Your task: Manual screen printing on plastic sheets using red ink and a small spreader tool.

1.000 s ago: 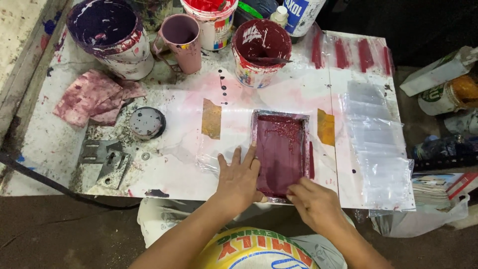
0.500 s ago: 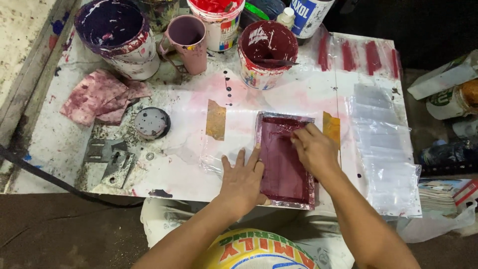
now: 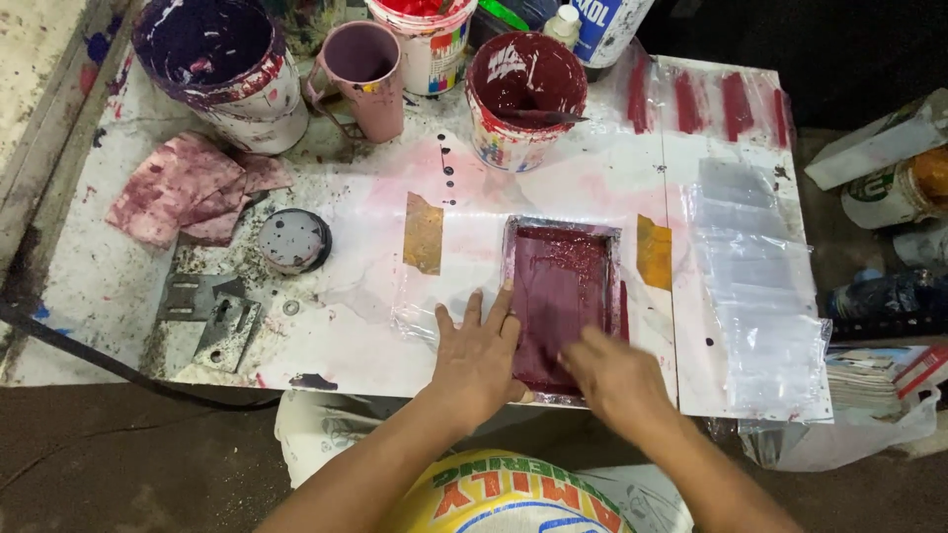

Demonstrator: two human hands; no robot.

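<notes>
A small rectangular printing frame (image 3: pixel 563 271), coated in dark red ink, lies flat on a clear plastic sheet on the white table (image 3: pixel 346 345). My left hand (image 3: pixel 479 355) lies flat with fingers spread, pressing the frame's left edge and the sheet beside it. My right hand (image 3: pixel 617 380) is over the near end of the frame, blurred by motion, fingers curled downward. Whether it grips a tool I cannot tell. Strips of tan tape (image 3: pixel 424 232) sit on either side of the frame.
A maroon paint tub (image 3: pixel 525 94), a purple bucket (image 3: pixel 219 59), a pink mug (image 3: pixel 362 69) and a red paint tub (image 3: pixel 425 39) line the far edge. A stained rag (image 3: pixel 188 188), round lid (image 3: pixel 293 240) and metal brackets (image 3: pixel 212 316) lie left. Clear plastic bags (image 3: pixel 755 296) are stacked right.
My right hand went from the frame's near right corner up to its far end, then swept back toward me across the inked surface. My left hand stayed pressed at the left edge.
</notes>
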